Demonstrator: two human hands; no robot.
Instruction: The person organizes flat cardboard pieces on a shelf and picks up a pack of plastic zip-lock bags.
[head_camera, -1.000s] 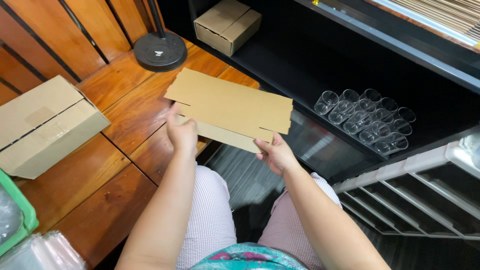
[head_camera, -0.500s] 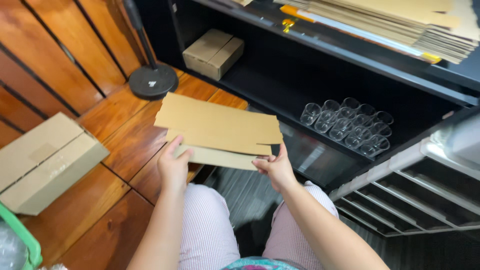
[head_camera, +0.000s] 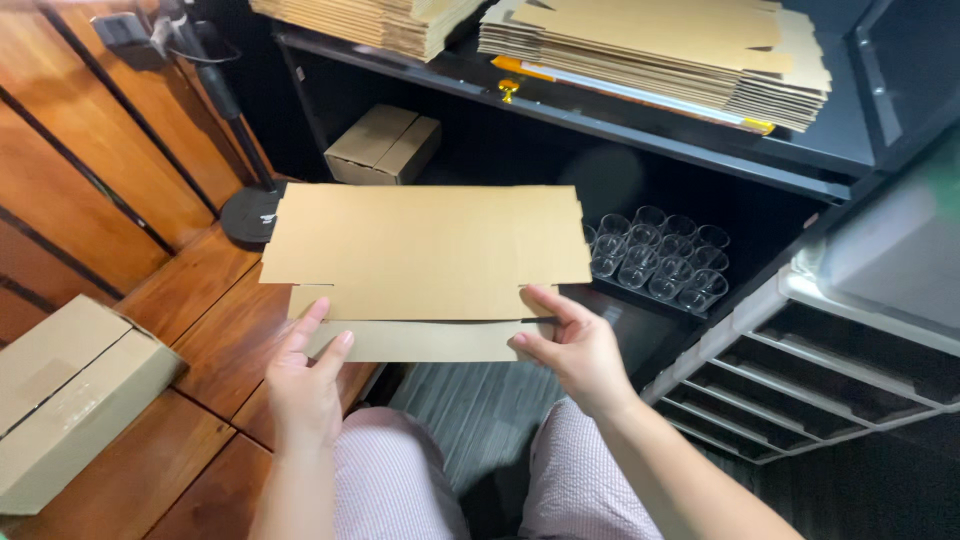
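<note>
I hold a flat, unfolded brown cardboard box blank (head_camera: 430, 250) in front of me with both hands. My left hand (head_camera: 305, 375) grips its lower left edge, fingers on the bottom flap. My right hand (head_camera: 570, 345) pinches the lower right edge, thumb on top. The blank is lifted above my lap and faces me, with its bottom flap bent slightly toward me.
Stacks of flat cardboard blanks (head_camera: 660, 50) lie on a black shelf (head_camera: 700, 150) above. Several clear glasses (head_camera: 660, 260) stand on the lower shelf beside a small closed box (head_camera: 385, 145). Another closed box (head_camera: 70, 395) sits on the wooden floor at left. A black stand base (head_camera: 250, 215) and white drawer rack (head_camera: 840, 380) flank me.
The camera tilted up, bringing the upper shelf's stacks into view. I raised the cardboard blank and squared it toward me; both hands kept their grip on its lower edge.
</note>
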